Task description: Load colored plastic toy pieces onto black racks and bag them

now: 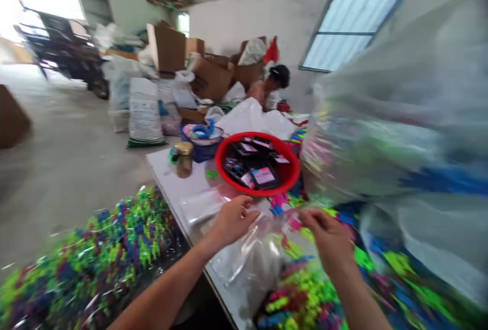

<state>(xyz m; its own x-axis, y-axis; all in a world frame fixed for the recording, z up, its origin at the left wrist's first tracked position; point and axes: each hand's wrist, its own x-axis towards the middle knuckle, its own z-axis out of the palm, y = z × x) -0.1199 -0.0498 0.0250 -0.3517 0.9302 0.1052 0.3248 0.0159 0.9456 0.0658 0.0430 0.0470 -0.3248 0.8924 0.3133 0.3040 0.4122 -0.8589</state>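
My left hand (231, 220) and my right hand (328, 238) both pinch the top edge of a clear plastic bag (255, 259) that hangs over the near edge of the white table (168, 177). The bag's mouth is held between the two hands. Under and around the hands lie small bright plastic pieces (301, 294) in green, pink and blue. Just beyond the hands stands a red round basket (257, 165) with dark labelled cards in it. A flat stack of clear bags (202, 205) lies left of my left hand.
A glass jar with a gold lid (184, 158) and a blue basket (202, 142) stand behind the red one. A big clear sack of coloured pieces (396, 131) fills the right. Bagged pieces (95, 259) lie on the floor at left. A person (272, 88) sits by cardboard boxes (208, 73).
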